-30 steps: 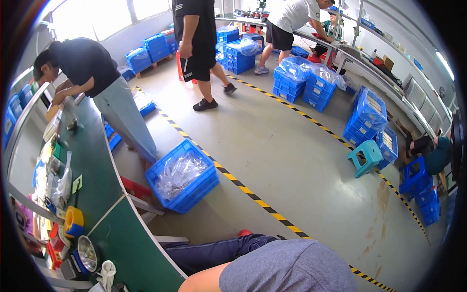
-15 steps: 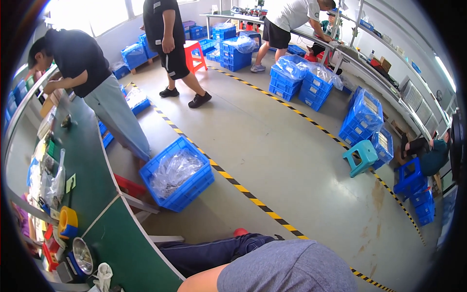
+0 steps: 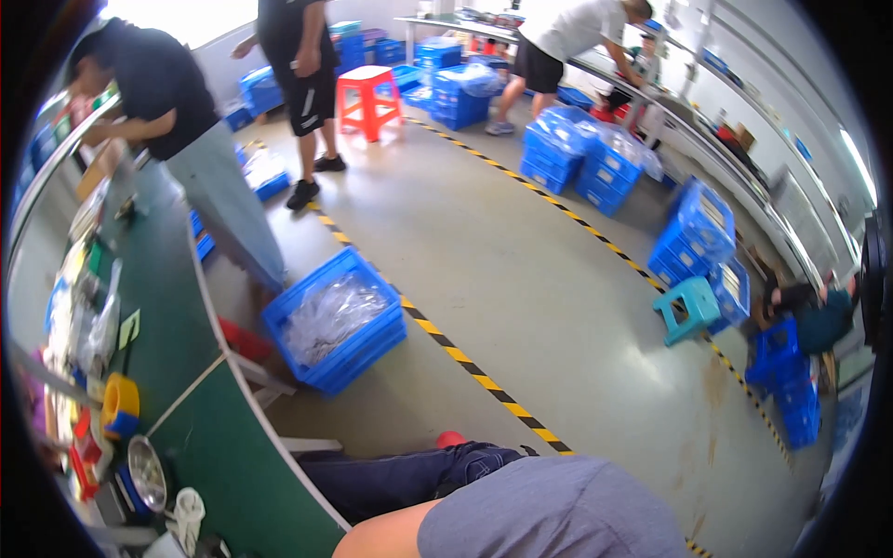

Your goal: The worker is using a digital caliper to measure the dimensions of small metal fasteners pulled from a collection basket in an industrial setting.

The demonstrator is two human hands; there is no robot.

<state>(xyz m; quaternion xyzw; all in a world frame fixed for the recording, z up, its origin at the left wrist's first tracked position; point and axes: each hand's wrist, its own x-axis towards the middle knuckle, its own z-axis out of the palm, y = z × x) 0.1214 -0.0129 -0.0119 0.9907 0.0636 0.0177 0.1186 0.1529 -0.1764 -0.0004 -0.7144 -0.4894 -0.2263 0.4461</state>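
Neither of my hands shows. At the lower edge a grey short sleeve [image 3: 558, 511] and a bare stretch of my arm [image 3: 391, 535] lie beside the green-topped workbench [image 3: 233, 446]; the hand beyond is cut off. My dark trousers [image 3: 400, 474] reach under the bench edge. On the bench near me are a round metal bowl of small parts [image 3: 147, 472], a yellow and blue tape roll [image 3: 121, 405], a small white object [image 3: 189, 516] and red bins [image 3: 86, 456]. A clear plastic bag [image 3: 104, 325] lies farther along.
A blue crate [image 3: 339, 321] holding clear bags stands on the floor beside the bench. A person in dark clothes [image 3: 153, 102] leans over the bench; another [image 3: 298, 84] stands near a red stool [image 3: 367, 98]. A teal stool [image 3: 688, 310] and stacked blue crates [image 3: 684, 232] are at right.
My view has shifted slightly. The person in black shorts has stepped left, away from the red stool, which now shows more fully. My arm has hardly moved.
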